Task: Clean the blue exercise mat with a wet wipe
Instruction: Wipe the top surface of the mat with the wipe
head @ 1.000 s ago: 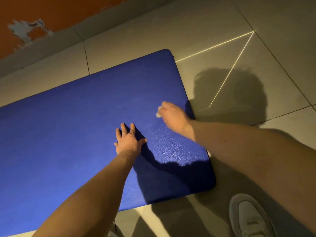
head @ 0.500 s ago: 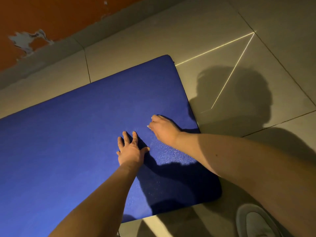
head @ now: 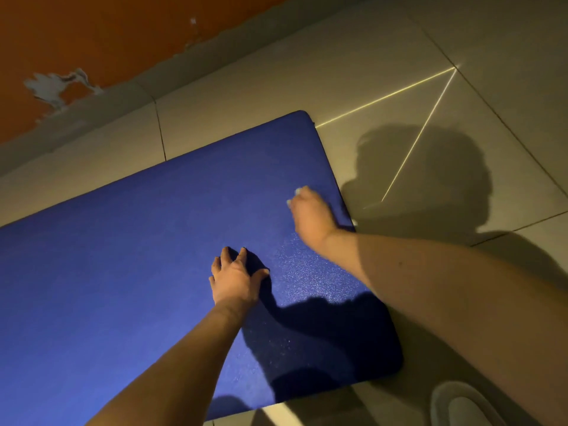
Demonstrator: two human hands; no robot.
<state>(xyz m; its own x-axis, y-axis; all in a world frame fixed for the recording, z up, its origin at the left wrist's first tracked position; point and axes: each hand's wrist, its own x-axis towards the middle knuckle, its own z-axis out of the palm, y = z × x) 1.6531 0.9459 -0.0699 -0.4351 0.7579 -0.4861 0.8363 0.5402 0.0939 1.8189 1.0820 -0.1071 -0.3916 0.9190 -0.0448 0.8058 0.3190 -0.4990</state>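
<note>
While on one blue mat (head: 123,272), left hand (head: 235,279) spread flat, right hand (head: 312,215) round one wipe (head: 293,196).

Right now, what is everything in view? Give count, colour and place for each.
mat: one, blue, flat on the floor, filling left and middle of view
wipe: one, white, under the right hand's fingertips near the mat's right edge
floor: tiled, pale grey-beige, around the mat
lines of light: two, bright, thin, on the floor upper right
wall: one, orange, top left, with a pale peeled patch
skirting: one, grey, along the wall's foot
shoe: one, white, bottom right
left hand: one, flat on the mat, fingers spread
right hand: one, grips the wipe on the mat
</note>
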